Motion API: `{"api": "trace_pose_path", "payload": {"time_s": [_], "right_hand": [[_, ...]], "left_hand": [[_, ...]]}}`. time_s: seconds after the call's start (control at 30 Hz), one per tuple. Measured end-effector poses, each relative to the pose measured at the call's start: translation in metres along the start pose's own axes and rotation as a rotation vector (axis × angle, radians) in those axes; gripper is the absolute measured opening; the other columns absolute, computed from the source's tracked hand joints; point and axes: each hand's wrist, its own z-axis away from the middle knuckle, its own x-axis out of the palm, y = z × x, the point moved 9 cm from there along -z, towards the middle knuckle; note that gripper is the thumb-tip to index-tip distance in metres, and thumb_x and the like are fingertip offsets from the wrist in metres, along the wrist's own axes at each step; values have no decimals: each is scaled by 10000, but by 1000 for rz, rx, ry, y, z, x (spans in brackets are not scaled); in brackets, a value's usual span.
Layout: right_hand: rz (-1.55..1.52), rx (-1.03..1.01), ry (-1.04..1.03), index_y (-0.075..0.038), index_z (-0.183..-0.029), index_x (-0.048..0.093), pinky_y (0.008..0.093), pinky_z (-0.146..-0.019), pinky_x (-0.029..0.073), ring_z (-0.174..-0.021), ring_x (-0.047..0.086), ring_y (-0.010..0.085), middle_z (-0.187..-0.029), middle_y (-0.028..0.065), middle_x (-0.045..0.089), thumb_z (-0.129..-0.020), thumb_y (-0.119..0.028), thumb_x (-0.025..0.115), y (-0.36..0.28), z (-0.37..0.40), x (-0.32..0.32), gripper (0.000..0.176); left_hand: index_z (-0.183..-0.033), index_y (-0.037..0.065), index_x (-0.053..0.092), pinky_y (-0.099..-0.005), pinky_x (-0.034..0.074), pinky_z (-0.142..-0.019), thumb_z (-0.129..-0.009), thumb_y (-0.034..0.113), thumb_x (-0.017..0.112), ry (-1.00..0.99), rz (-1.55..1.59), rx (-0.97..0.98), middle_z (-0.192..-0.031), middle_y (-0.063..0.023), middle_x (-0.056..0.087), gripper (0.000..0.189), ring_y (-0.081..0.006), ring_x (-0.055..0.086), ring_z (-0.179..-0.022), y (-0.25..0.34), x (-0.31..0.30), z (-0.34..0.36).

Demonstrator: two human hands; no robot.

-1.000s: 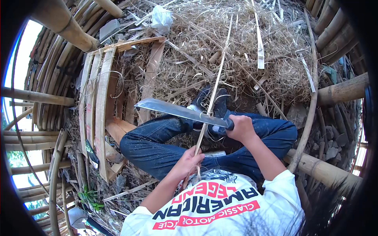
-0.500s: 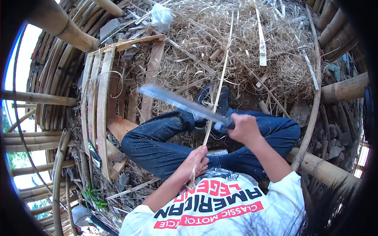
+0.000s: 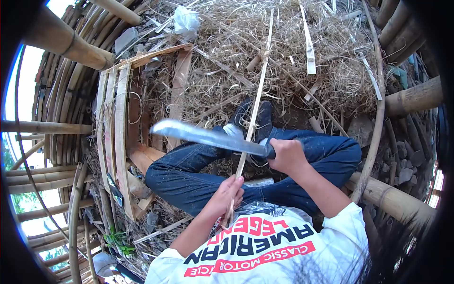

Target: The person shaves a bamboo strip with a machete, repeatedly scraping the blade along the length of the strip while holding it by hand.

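Note:
My left hand (image 3: 228, 195) is closed around the near end of a long, thin bamboo strip (image 3: 259, 90), whose far end reaches over the pile of shavings. A machete (image 3: 203, 136) is gripped by its dark handle in my right hand (image 3: 287, 155). Its broad blade points left and crosses the strip a little beyond my left hand, at about shin height. Whether the edge touches the strip cannot be made out. My crossed legs in blue jeans (image 3: 184, 182) lie under both hands.
Curly bamboo shavings (image 3: 326, 52) cover the ground ahead. At left stands a wooden crate (image 3: 124, 137). Thick bamboo poles (image 3: 397, 201) run along the right, and a bamboo slat wall (image 3: 42, 175) is on the left. A white plastic bag (image 3: 187, 21) lies at the back.
The machete has come nearer to me along the strip, and its blade face shows more broadly. My right hand has shifted slightly toward me; my left hand keeps its hold.

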Motion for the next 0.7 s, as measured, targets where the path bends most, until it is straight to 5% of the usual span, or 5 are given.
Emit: {"api": "trace_pose_path", "payload": {"time_s": [0.07,0.3,0.47,0.53,0.7], "right_hand": [[26,-129,101,-75,-699,547,445,-571,487,-634,626,350,-634,140,610,-615,-231,709,4,-12,-11,240],[38,149,152,-89,-708,552,460,-593,499,-650,627,353,-646,145,610,-647,-202,694,40,-28,-4,192],[83,-60,156,-102,-694,542,436,-575,489,-644,628,344,-652,126,613,-612,-219,712,34,-32,-5,222],[125,139,150,-87,-704,538,446,-591,504,-677,650,329,-665,135,631,-625,-221,717,69,-48,-1,237],[72,63,195,-96,-714,548,449,-544,484,-617,626,348,-633,128,609,-620,-194,703,45,-50,-4,206]], "left_hand": [[-910,128,422,-222,248,-371,-1009,320,441,20,18,-16,-508,56,317,217,-53,308,-379,-2,-2,5],[-890,135,396,-210,246,-349,-1013,306,427,-29,110,-44,-497,49,313,214,-48,311,-372,11,3,8],[-884,130,393,-208,257,-358,-1011,301,433,12,11,-35,-513,43,340,217,-52,315,-377,3,1,7],[-854,142,380,-216,243,-338,-1013,316,417,0,-45,67,-488,39,308,238,-64,278,-355,13,1,5],[-892,145,393,-207,245,-338,-1014,322,420,28,76,-59,-484,52,311,216,-54,303,-354,12,-8,7]]}}
